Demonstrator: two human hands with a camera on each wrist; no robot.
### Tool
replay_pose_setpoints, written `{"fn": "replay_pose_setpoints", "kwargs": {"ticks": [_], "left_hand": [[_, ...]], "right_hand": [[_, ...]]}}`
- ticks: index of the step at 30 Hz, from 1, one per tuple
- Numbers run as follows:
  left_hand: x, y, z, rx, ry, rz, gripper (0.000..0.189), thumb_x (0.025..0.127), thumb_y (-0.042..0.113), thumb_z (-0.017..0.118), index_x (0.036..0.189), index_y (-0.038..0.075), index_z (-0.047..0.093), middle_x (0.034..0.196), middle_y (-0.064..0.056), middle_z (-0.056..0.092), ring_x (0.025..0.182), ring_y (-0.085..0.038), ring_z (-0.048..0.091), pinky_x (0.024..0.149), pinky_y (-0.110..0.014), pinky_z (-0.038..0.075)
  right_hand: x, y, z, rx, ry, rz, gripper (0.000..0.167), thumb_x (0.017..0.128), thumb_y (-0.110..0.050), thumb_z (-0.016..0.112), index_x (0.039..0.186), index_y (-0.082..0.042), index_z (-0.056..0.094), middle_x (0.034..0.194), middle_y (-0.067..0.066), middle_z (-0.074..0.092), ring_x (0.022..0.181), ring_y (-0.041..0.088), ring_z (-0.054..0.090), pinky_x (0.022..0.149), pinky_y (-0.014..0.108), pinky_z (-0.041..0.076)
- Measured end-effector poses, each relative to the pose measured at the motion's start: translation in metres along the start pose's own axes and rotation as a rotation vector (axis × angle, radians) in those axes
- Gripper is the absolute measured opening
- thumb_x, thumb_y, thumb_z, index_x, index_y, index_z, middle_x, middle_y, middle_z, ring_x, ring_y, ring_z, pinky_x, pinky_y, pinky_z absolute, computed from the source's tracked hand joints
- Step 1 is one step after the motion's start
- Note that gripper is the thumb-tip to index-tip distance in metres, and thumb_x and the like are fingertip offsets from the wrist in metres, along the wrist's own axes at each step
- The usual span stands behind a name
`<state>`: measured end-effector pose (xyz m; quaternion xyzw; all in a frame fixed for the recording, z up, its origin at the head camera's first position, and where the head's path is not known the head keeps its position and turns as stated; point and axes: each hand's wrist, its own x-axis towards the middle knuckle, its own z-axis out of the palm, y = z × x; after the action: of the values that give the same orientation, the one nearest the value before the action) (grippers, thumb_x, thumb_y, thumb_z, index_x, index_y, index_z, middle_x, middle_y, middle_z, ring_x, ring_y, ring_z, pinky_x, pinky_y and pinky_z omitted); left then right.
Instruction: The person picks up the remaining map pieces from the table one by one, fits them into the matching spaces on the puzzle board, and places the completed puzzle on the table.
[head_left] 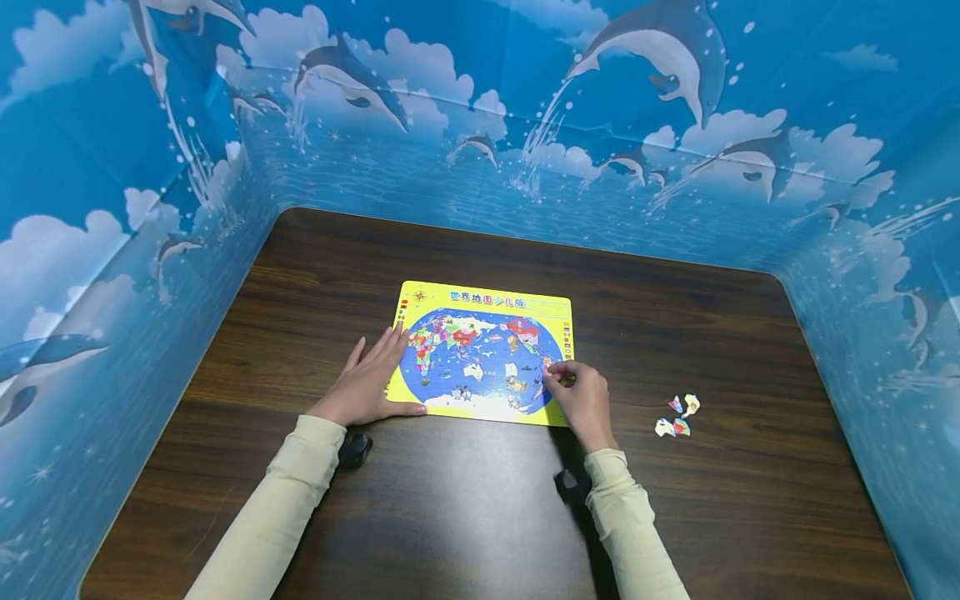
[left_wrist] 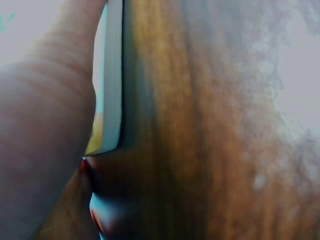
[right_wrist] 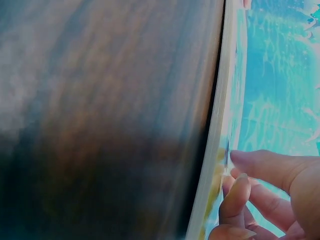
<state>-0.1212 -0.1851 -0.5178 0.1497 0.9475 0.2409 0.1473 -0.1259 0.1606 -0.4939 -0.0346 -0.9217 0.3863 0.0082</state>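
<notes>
A yellow-bordered world map puzzle board lies flat on the table, its blue oval filled with coloured land shapes. My left hand rests on the board's left edge with fingers spread, the thumb along the lower left corner. At the right side of the oval, my right hand pinches a small pinkish puzzle piece low against the map, its fingers mostly covering the piece. The right wrist view shows the thumb and bent fingers close to the board's edge.
Several loose puzzle pieces lie in a small group on the table right of the board. The dark wooden table is enclosed at the back and sides by a blue dolphin-print cloth.
</notes>
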Motion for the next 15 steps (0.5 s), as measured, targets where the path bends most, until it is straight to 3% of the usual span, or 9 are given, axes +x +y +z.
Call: {"fn": "replay_pose_setpoints", "kwargs": {"ticks": [15], "left_hand": [[0.0001, -0.0007, 0.0003, 0.005, 0.008, 0.005, 0.127, 0.078, 0.067, 0.079, 0.165, 0.001, 0.013, 0.173, -0.016, 0.004, 0.160, -0.033, -0.001, 0.125, -0.062, -0.005]], "right_hand": [[-0.0048, -0.0062, -0.0038, -0.015, -0.072, 0.037, 0.018, 0.086, -0.005, 0.083, 0.101, 0.002, 0.076, 0.091, 0.011, 0.070, 0.081, 0.024, 0.061, 0.067, 0.030, 0.048]]}}
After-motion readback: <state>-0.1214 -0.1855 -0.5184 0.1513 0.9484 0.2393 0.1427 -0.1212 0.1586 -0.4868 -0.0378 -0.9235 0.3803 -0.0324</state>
